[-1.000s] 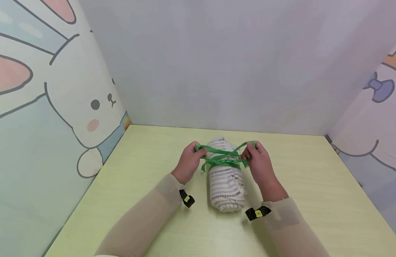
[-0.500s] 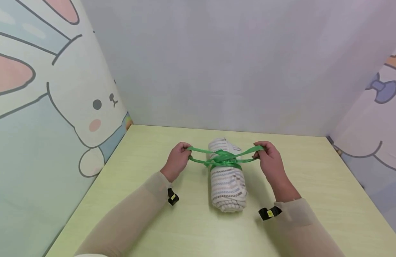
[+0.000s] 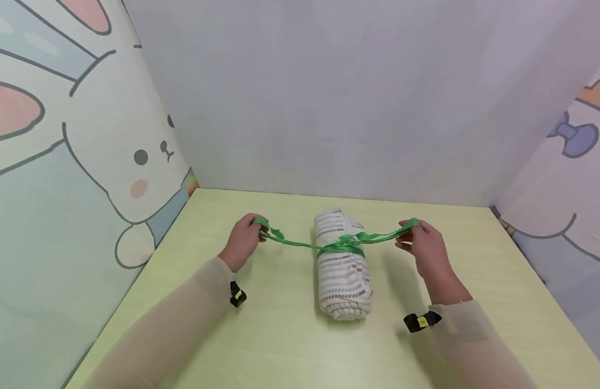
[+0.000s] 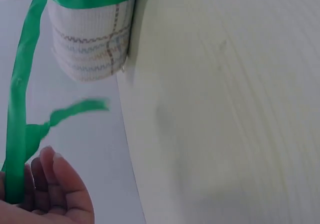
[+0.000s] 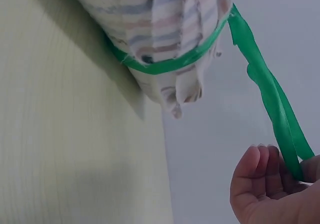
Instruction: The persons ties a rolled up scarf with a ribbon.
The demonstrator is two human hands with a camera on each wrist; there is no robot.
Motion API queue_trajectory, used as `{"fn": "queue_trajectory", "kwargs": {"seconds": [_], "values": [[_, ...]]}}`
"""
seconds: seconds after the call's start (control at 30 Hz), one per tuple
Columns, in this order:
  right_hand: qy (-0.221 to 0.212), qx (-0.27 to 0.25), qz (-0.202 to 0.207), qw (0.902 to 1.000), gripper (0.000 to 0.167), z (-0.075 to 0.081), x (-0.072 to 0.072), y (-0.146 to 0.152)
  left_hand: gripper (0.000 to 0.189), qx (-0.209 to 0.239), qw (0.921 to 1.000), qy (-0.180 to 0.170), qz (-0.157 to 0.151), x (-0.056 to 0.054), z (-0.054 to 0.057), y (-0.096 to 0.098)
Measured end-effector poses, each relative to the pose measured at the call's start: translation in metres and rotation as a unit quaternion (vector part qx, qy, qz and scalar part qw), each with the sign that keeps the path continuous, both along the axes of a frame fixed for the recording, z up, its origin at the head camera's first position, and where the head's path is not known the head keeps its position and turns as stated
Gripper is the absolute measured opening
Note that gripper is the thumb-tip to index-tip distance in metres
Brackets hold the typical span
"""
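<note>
A rolled striped towel (image 3: 342,286) lies lengthwise on the table, with a green ribbon (image 3: 346,247) tied round its middle. My left hand (image 3: 242,241) pinches one side of the ribbon, which stretches straight back to the knot; a short loose tail hangs beside those fingers (image 4: 70,184). On the other side, my right hand (image 3: 428,248) pinches a doubled stretch of ribbon between thumb and forefinger, the remaining fingers (image 5: 247,171) spread loosely below. The knot sits small and crumpled on top of the roll. Both hands are raised above the table, wide of the towel.
The pale yellow table (image 3: 290,346) ends at a plain grey-white wall (image 3: 329,108) behind. A side panel with a cartoon rabbit (image 3: 110,151) stands at the left, another printed panel (image 3: 562,183) at the right. Both wrists carry a small black strap device (image 3: 423,322).
Both hands have moved apart, left hand leftward and right hand rightward, drawing the ribbon out. The loops over the towel have pulled down into a small knot, and the towel has stayed put.
</note>
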State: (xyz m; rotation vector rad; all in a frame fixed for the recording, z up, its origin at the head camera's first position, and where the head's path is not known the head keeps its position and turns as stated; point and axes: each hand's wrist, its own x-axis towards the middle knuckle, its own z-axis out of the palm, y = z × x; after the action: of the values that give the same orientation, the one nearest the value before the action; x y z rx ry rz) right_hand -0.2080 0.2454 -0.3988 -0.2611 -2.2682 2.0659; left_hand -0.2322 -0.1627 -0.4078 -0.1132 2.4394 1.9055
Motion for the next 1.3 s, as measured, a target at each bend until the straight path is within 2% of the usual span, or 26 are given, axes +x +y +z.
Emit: {"fn": "queue_trajectory", "kwargs": {"seconds": [0.17, 0.27, 0.37, 0.5, 0.6, 0.67, 0.83, 1.03, 1.13, 1.23, 1.3], "values": [[-0.018, -0.074, 0.038, 0.9963, 0.036, 0.001, 0.001, 0.017, 0.032, -0.026, 0.9996, -0.009, 0.000, -0.003, 0.004, -0.021], [-0.032, -0.162, 0.064, 0.9842, 0.034, 0.003, 0.001, 0.027, 0.034, -0.032, 0.9994, -0.016, 0.003, -0.005, 0.005, -0.033], [-0.033, -0.258, 0.096, 0.9609, 0.039, 0.004, 0.000, 0.035, 0.036, -0.009, 0.9996, -0.027, 0.003, -0.006, 0.006, -0.046], [-0.025, -0.360, 0.146, 0.9210, 0.047, 0.003, 0.000, 0.043, 0.041, 0.040, 0.9980, -0.049, -0.005, -0.006, 0.008, -0.059], [-0.026, -0.425, 0.163, 0.8903, 0.050, 0.000, -0.002, 0.048, 0.046, 0.075, 0.9952, -0.061, -0.012, -0.003, 0.010, -0.068], [-0.030, -0.466, 0.157, 0.8705, 0.048, -0.002, -0.002, 0.050, 0.044, 0.095, 0.9934, -0.059, -0.024, 0.000, 0.011, -0.075], [-0.039, -0.531, 0.136, 0.8353, 0.041, -0.004, -0.004, 0.056, 0.034, 0.165, 0.9841, -0.056, -0.035, 0.004, 0.011, -0.089], [-0.054, -0.591, 0.114, 0.7971, 0.045, -0.010, -0.003, 0.063, 0.032, 0.270, 0.9602, -0.072, 0.001, 0.008, 0.009, -0.095], [-0.068, -0.616, 0.080, 0.7810, 0.045, -0.011, -0.002, 0.069, 0.032, 0.305, 0.9492, -0.078, 0.012, 0.009, 0.006, -0.099], [-0.080, -0.629, 0.045, 0.7719, 0.045, -0.013, -0.002, 0.076, 0.031, 0.321, 0.9436, -0.080, 0.022, 0.011, 0.003, -0.104], [-0.084, -0.632, 0.031, 0.7698, 0.045, -0.015, -0.004, 0.081, 0.031, 0.329, 0.9405, -0.081, 0.027, 0.012, 0.000, -0.108]]}}
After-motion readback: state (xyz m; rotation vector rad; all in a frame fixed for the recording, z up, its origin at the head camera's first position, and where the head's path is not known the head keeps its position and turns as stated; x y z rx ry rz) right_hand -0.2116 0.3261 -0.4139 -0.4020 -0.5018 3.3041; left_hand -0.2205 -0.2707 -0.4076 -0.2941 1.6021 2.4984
